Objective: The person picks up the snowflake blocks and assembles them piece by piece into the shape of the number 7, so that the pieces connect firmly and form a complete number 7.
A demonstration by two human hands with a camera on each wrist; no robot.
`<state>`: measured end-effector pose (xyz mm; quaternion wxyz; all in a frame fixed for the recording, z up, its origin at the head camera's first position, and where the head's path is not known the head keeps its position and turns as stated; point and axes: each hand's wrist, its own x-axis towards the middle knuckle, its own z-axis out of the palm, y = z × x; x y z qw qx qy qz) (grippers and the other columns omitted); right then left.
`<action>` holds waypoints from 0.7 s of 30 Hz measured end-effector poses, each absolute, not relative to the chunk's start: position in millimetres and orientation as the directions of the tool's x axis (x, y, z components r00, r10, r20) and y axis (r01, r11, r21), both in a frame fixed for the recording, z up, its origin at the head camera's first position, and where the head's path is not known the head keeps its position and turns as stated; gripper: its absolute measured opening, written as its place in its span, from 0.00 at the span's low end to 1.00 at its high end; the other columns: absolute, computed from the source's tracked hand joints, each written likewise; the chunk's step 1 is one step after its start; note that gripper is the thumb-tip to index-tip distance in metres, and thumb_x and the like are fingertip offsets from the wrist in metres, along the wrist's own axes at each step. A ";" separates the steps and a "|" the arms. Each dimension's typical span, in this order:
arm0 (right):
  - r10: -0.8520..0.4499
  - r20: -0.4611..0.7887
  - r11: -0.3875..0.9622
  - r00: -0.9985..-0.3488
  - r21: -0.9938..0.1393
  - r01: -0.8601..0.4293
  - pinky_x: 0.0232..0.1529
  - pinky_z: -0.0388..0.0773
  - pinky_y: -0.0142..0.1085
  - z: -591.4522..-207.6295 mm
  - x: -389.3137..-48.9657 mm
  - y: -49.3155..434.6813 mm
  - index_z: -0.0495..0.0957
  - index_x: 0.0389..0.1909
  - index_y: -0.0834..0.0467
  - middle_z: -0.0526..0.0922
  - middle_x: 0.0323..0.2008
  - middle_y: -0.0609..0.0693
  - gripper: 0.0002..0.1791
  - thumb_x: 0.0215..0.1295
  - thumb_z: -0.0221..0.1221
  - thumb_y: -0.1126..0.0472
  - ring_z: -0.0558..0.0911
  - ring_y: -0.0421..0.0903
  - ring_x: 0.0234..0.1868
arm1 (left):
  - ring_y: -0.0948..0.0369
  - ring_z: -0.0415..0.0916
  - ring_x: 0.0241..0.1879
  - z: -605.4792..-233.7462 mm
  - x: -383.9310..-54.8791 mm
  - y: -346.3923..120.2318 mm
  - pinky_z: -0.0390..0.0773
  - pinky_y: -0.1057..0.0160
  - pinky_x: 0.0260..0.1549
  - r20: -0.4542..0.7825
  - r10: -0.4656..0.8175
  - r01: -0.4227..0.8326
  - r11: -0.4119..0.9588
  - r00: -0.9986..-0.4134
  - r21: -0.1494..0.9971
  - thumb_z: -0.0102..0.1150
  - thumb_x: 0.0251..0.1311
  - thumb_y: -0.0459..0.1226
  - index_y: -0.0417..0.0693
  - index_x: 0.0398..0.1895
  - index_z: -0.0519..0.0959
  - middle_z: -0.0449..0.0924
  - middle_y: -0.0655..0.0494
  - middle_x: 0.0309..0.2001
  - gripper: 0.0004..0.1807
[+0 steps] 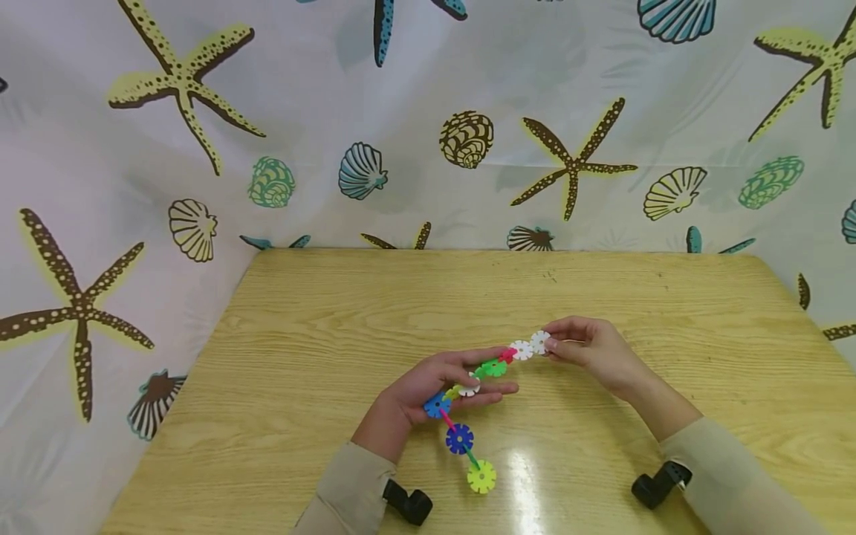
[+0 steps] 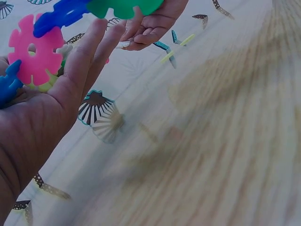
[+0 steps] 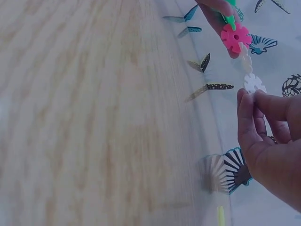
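A chain of notched, interlocking plastic discs (image 1: 495, 368) stretches across both hands above the table. My left hand (image 1: 428, 383) holds it across the palm, the thumb lying over a white disc in the middle of the chain. From that hand the lower end hangs down: a light blue disc (image 1: 438, 405), a dark blue disc (image 1: 459, 438) and a yellow-green disc (image 1: 481, 476). At the other end my right hand (image 1: 595, 353) pinches the last white disc (image 3: 254, 84) between thumb and fingertips. Close to it in the right wrist view is a pink disc (image 3: 236, 37).
The wooden table (image 1: 334, 297) spreads under both hands. Behind and to the sides hangs a white cloth (image 1: 414, 96) printed with starfish and shells. Small black devices (image 1: 409, 503) are worn at the cuffs of both beige sleeves (image 1: 735, 468).
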<state>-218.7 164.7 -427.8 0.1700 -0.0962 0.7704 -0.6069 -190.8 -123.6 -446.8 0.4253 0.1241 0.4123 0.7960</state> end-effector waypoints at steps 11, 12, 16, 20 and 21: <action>-0.376 -0.171 0.192 -0.911 -0.976 0.104 0.52 0.85 0.36 -432.8 -222.7 161.6 0.71 0.58 0.74 0.83 0.44 0.52 0.20 0.71 0.57 0.66 0.87 0.39 0.43 | 0.51 0.70 0.69 -450.4 -190.6 -125.2 0.76 0.64 0.62 -0.155 0.792 -0.605 -0.307 -0.591 0.734 0.40 0.64 0.22 0.46 0.76 0.61 0.47 0.42 0.80 0.35; -0.381 -0.166 0.185 -0.910 -0.978 0.101 0.52 0.85 0.36 -433.2 -222.8 161.3 0.70 0.58 0.74 0.83 0.44 0.51 0.19 0.71 0.57 0.67 0.87 0.39 0.43 | 0.51 0.70 0.69 -450.2 -190.4 -125.3 0.76 0.64 0.62 -0.155 0.792 -0.606 -0.308 -0.590 0.733 0.40 0.64 0.22 0.46 0.76 0.61 0.47 0.42 0.80 0.35; -0.395 -0.129 0.162 -0.910 -0.984 0.069 0.52 0.86 0.37 -433.2 -223.0 160.5 0.70 0.56 0.75 0.84 0.42 0.50 0.17 0.71 0.56 0.69 0.87 0.40 0.43 | 0.50 0.69 0.69 -448.9 -190.1 -124.8 0.76 0.63 0.63 -0.157 0.792 -0.606 -0.306 -0.590 0.734 0.40 0.63 0.21 0.46 0.76 0.62 0.49 0.41 0.79 0.36; -0.411 -0.087 0.149 -0.907 -0.989 0.027 0.52 0.86 0.39 -432.3 -223.0 158.9 0.70 0.55 0.77 0.83 0.41 0.51 0.17 0.71 0.56 0.70 0.87 0.39 0.42 | 0.50 0.70 0.69 -449.1 -191.5 -123.7 0.76 0.63 0.63 -0.154 0.792 -0.589 -0.293 -0.591 0.753 0.40 0.62 0.21 0.46 0.76 0.62 0.51 0.40 0.79 0.36; -0.415 -0.082 0.149 -0.906 -0.989 0.022 0.52 0.85 0.40 -431.9 -223.0 158.5 0.70 0.54 0.77 0.83 0.41 0.51 0.16 0.71 0.56 0.70 0.87 0.40 0.42 | 0.50 0.70 0.69 -449.4 -191.9 -123.7 0.76 0.63 0.63 -0.153 0.791 -0.585 -0.291 -0.592 0.757 0.40 0.62 0.20 0.46 0.76 0.62 0.51 0.40 0.78 0.36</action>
